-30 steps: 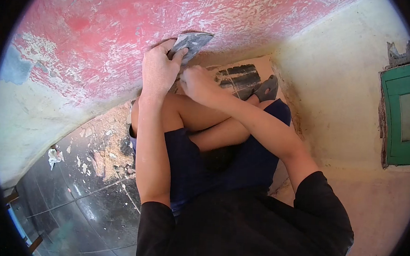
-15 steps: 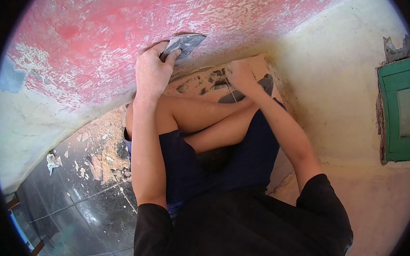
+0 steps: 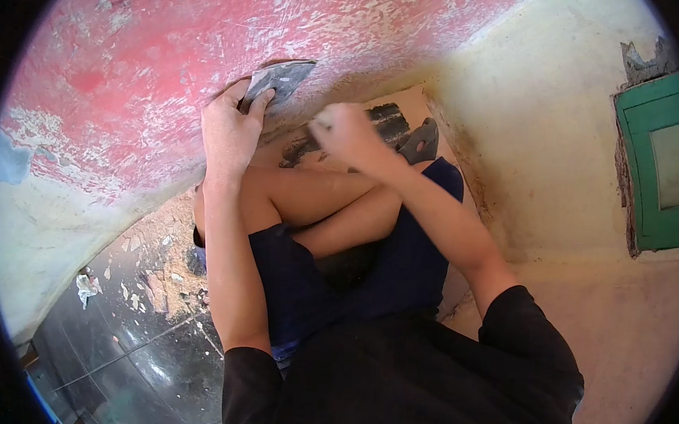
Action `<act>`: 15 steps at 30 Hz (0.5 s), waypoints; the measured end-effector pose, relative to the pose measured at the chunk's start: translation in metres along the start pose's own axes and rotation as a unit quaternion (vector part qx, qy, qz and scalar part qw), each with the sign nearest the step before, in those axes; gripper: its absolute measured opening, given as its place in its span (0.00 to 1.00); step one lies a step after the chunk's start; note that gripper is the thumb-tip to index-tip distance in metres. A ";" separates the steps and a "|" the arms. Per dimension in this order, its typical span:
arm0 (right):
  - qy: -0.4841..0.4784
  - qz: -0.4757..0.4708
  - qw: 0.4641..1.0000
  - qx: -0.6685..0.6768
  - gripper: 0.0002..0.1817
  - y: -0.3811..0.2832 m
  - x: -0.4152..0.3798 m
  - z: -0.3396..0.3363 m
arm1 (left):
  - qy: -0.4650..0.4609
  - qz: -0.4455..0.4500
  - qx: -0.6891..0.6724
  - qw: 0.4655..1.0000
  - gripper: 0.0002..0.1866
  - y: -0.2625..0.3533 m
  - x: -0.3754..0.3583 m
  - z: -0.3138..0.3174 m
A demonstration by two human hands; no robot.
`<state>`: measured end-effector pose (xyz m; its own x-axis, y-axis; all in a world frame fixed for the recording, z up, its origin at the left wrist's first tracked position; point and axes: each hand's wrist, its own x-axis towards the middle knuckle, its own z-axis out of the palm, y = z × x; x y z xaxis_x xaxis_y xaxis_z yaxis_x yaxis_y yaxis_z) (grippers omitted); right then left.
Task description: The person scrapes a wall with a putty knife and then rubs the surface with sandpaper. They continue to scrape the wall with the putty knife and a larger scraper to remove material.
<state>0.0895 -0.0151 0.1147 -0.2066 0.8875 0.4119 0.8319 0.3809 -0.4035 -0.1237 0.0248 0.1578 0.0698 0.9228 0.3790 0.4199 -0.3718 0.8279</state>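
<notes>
My left hand pinches a flat grey plate with pale worn spots between thumb and fingers. It lies against or very close to the pink, scraped wall; its kind is hard to tell. To the right, my right hand is closed like a fist, partly smeared by motion, apart from the plate and above my crossed legs. Whatever the fist may hold does not show clearly.
Loose paint flakes and dust cover part of the dark tiled floor. A crumpled white scrap lies on the left. Near my legs is a dark flat object with a hole. A green frame sits in the right wall.
My right hand has moved left and up, closer to the plate. The left hand with the plate appears slightly further left and lower, as the whole view has shifted a little.
</notes>
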 end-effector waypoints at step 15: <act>-0.042 0.094 0.993 -0.062 0.15 0.001 -0.040 0.007 | 0.001 -0.006 -0.010 1.000 0.10 0.009 -0.002 0.002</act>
<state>0.0950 -0.0478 0.0917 -0.0806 0.9603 0.2669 0.9158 0.1771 -0.3605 -0.1184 0.0202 0.1634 0.0637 0.9268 0.3701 0.4017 -0.3633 0.8406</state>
